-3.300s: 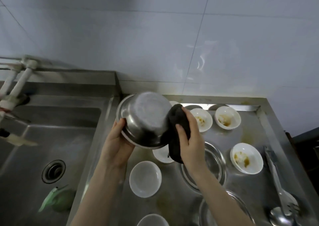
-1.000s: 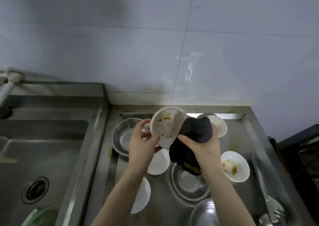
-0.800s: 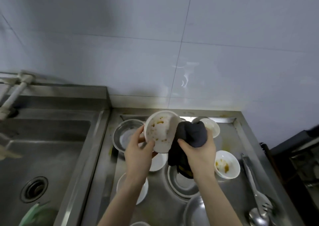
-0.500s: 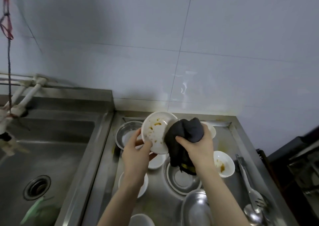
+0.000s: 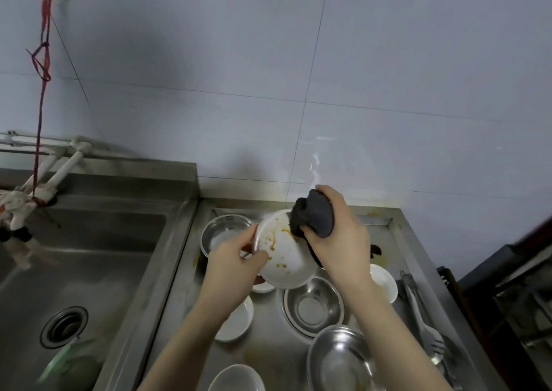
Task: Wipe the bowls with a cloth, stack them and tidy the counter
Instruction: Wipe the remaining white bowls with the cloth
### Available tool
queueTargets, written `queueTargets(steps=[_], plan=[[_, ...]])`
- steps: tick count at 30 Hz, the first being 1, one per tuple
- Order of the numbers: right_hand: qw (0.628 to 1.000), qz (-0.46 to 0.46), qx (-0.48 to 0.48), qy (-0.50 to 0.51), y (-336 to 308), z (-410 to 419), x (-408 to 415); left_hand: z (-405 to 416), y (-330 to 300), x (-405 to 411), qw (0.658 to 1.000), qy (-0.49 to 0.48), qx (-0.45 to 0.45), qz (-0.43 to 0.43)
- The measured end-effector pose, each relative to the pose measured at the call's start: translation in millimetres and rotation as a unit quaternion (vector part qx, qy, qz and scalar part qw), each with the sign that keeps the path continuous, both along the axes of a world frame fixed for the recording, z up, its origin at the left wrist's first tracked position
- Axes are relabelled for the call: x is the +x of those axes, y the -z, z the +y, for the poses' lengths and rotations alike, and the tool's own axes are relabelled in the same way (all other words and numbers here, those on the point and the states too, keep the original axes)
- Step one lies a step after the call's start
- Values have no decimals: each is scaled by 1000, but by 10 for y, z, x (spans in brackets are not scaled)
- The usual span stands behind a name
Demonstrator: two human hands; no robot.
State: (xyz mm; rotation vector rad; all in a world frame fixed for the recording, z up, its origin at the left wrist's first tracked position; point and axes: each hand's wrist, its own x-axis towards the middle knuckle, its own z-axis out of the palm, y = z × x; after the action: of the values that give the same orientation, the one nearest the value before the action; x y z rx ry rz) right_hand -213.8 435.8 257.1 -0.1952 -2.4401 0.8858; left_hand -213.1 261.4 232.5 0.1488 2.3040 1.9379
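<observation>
My left hand grips the left rim of a white bowl smeared with orange sauce, tilted up above the steel counter. My right hand holds a bunched dark cloth pressed against the bowl's upper right inside edge. Below on the counter lie steel bowls and white bowls.
A deep steel sink with a drain and a green item lies to the left. Metal tongs rest along the counter's right side. White pipes and a red cord hang at far left.
The cloth in my right hand has risen from the bowl's right side to its upper right rim. The sauce is smeared across the bowl. The view has shifted slightly.
</observation>
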Motion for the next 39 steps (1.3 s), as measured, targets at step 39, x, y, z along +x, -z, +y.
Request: queueTargets(steps=[39], plan=[[888, 128, -427, 117, -46, -192, 77, 138, -270, 26, 985, -70, 97, 120]])
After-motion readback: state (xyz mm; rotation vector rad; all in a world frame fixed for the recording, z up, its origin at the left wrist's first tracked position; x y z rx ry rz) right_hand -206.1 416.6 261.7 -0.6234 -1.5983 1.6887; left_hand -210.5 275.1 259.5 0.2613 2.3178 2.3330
